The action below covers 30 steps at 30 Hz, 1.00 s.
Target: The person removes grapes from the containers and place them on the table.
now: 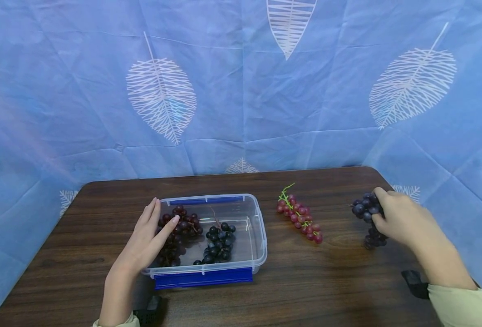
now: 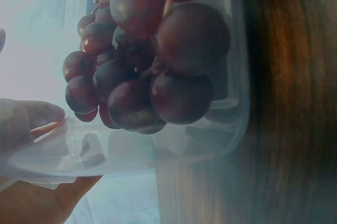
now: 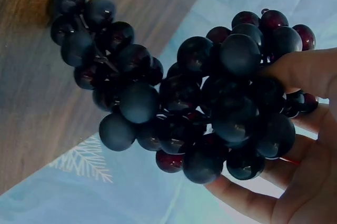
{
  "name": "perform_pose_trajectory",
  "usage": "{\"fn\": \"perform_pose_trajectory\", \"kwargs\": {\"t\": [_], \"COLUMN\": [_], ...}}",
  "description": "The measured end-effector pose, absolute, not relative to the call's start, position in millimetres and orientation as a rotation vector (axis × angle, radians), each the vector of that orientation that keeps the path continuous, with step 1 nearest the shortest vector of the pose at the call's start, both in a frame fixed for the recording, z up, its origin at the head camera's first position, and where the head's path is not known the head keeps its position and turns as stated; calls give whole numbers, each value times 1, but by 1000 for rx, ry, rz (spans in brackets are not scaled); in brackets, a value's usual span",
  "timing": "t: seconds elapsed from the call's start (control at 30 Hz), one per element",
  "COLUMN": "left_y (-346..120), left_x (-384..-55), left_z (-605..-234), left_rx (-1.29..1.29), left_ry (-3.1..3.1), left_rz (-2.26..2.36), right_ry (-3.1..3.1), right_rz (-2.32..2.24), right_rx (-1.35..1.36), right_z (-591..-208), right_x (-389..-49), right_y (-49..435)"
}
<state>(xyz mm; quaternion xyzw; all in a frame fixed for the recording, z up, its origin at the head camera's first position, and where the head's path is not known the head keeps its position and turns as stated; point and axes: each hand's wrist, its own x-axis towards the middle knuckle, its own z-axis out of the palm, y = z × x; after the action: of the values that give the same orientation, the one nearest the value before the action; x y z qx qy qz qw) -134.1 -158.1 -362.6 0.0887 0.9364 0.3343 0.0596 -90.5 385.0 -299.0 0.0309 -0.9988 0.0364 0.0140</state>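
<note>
In the head view, my left hand [image 1: 140,243] grips the left wall of a clear plastic container [image 1: 247,238], its thumb reaching over the rim. Inside, beneath that thumb, lies a dark red grape bunch [image 1: 189,225], seen close up in the left wrist view [image 2: 131,87]. To its right in the container is a black grape bunch [image 1: 219,243]. At the table's right side, my right hand [image 1: 406,222] holds another black grape bunch [image 1: 365,208] by its upper part. In the right wrist view, the lower end of that bunch [image 3: 126,60] hangs free of the fingers.
Between the container and my right hand, a red grape bunch [image 1: 300,215] with a green stem lies on the dark wooden table [image 1: 318,277]. A blue latch flap [image 1: 204,278] hangs from the container's front. Behind stands a blue leaf-patterned cloth [image 1: 224,100].
</note>
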Motion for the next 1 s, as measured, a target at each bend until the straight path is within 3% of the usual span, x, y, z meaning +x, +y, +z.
{"fn": "perform_pose_trajectory", "kwargs": {"t": [1.0], "left_y": [-158], "left_x": [-133], "left_z": [-364], "left_rx": [252], "left_ry": [2847], "left_rz": [1010], "right_ry": [-3115], "right_rz": [109], "right_rx": [117], "right_z": [-330], "right_x": [-144], "right_y": [373]}}
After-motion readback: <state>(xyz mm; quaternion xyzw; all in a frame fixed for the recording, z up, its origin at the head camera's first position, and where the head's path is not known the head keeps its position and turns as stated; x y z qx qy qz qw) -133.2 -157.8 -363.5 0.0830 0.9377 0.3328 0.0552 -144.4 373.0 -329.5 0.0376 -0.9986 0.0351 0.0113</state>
